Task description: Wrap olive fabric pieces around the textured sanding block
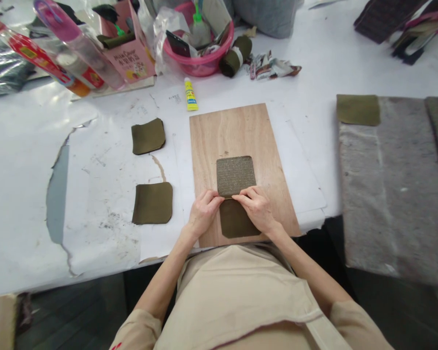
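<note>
On a wooden board [233, 131] lie a textured olive-grey piece [235, 174] and, directly below it, a smooth olive fabric piece [237, 218]. The edges of the two meet between my hands. My left hand [205, 209] pinches the left part of this seam, thumb and fingers pressed together. From the right, my right hand [256, 206] pinches the same edge a short way off. Whether the two pieces are joined or only overlap cannot be made out under the fingertips.
Left of the board lie two olive fabric stacks [148, 136] [152, 203]. Beyond it are a yellow glue tube [191, 96], a pink basket [200, 65], a pink box [131, 58] and bottles. A grey padded surface [397, 184] with an olive piece [358, 110] stands right.
</note>
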